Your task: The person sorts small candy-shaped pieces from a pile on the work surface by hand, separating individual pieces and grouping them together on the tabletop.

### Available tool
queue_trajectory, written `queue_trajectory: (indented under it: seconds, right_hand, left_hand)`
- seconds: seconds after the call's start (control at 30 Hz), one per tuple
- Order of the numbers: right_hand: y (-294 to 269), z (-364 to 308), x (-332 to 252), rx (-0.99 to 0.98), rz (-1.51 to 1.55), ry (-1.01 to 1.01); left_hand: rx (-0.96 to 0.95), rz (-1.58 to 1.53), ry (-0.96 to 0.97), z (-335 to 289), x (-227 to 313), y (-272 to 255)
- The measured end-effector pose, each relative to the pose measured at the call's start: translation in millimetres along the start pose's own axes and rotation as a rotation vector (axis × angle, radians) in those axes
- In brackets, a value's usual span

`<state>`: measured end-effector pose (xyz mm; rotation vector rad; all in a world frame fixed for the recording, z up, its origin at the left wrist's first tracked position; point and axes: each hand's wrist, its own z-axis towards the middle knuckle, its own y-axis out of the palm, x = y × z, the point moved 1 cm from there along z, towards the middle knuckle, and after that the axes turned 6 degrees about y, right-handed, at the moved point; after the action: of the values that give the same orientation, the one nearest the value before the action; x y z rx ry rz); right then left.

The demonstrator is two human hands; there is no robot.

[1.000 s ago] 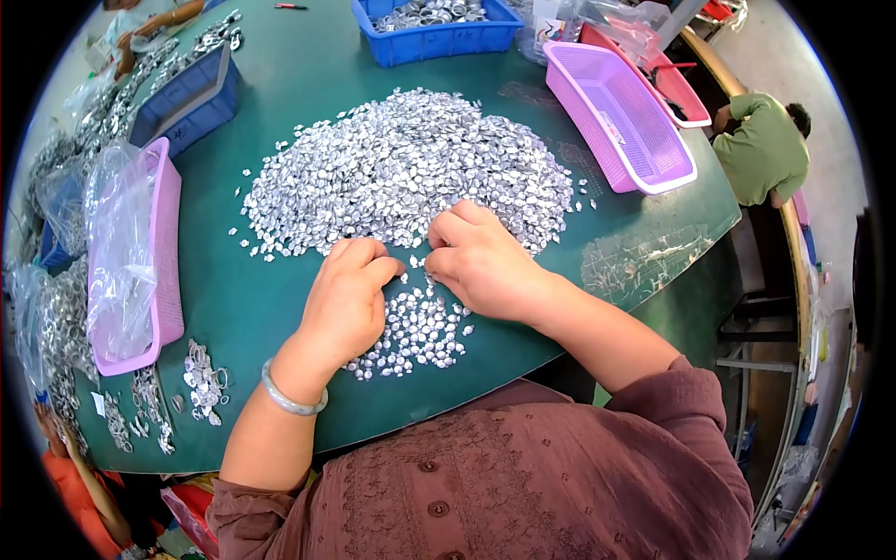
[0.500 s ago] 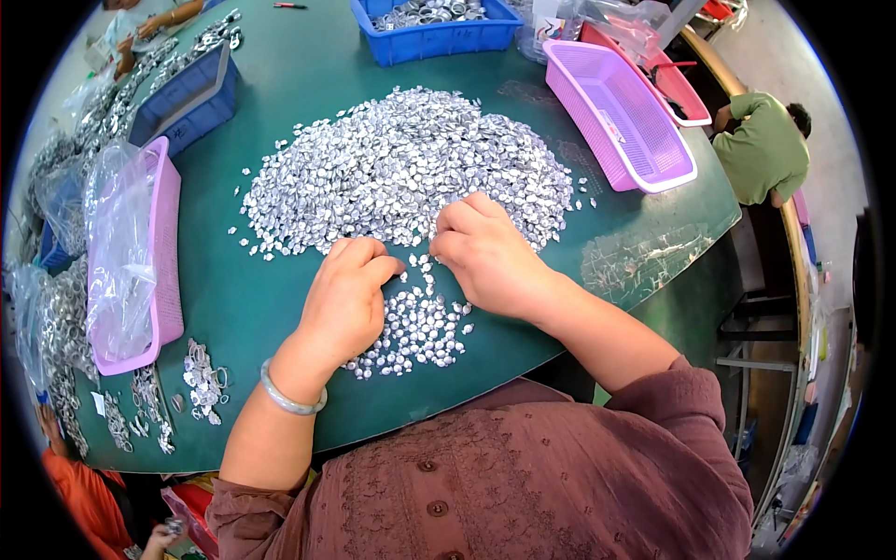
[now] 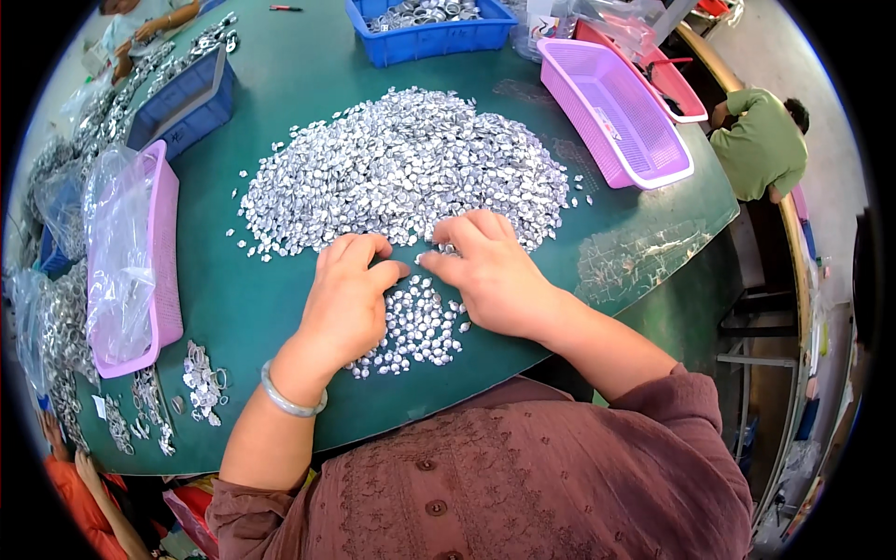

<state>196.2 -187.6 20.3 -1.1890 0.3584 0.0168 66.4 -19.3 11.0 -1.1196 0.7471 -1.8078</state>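
A wide heap of small silvery metal pieces covers the middle of the green table. At its near edge, my left hand rests with curved fingers, the thumb apart from them. To the right, my right hand bends over the heap's edge, thumb and fingers apart, with a few pieces showing in the gap. Neither hand visibly grips a piece, though the undersides of the fingers are hidden. Nearer to me, between my wrists, lies a smaller group of rounded silvery pieces.
A lilac basket with clear plastic bags stands left, a second lilac basket far right. Blue bins sit behind and left. Metal parts lie near the left edge. A person in green sits right; another in orange is lower left.
My right hand has drawn slightly nearer to me, its thumb and fingers spreading apart. My left hand has barely shifted. At lower left, the other person's arm has moved up toward the table.
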Motion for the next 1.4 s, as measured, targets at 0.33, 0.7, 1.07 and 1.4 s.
queue_trajectory:
  seconds: [0.33, 0.7, 1.07, 1.4]
  right_hand:
    - [0, 1, 2, -0.013, 0.001, 0.096]
    - [2, -3, 6, 0.068, 0.073, 0.123]
    - [9, -15, -6, -0.041, 0.01, 0.015]
    - [8, -47, -25, -0.112, -0.074, 0.026]
  left_hand:
    - [-0.004, -0.103, -0.014, 0, 1, 2]
    - [-0.005, -0.114, 0.01, -3, -1, 0]
    - [-0.063, -0.093, 0.058, -1, 2, 3]
    - [-0.099, -0.083, 0.091, -4, 5, -1]
